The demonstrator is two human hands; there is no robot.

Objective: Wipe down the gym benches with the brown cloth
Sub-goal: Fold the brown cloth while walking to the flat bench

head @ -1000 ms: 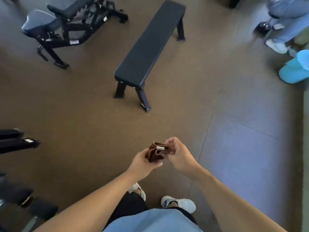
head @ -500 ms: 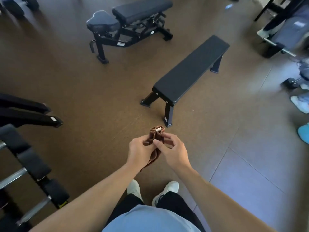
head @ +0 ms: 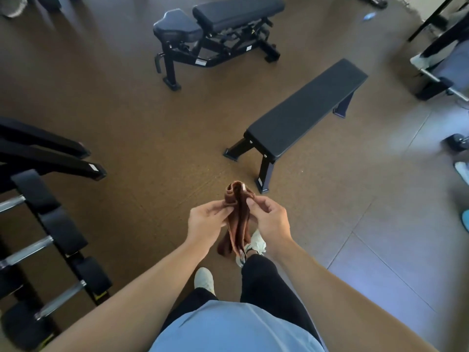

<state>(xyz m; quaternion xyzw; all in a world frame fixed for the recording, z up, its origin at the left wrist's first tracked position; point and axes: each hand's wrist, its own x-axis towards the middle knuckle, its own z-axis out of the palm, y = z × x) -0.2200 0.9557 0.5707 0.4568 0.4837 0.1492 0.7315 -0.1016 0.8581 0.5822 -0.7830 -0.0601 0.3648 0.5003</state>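
The brown cloth (head: 237,219) hangs bunched between both hands in front of my waist, its lower end dangling over my shoes. My left hand (head: 206,223) pinches its left edge and my right hand (head: 270,219) pinches its right edge. A black flat bench (head: 307,109) stands just ahead and to the right, its near end about a step from the cloth. Farther back in the middle stands a black adjustable bench (head: 215,19) with a separate seat pad.
A dumbbell rack (head: 48,229) with black dumbbells fills the left side, with black frame legs (head: 50,158) above it. More equipment (head: 441,64) and another person's shoe (head: 463,171) sit at the right edge. Brown rubber flooring (head: 106,97) lies between the benches.
The cloth has come partly unfolded and now hangs lower between my hands. The view has swung, so the flat bench sits more to the right and the rack shows more.
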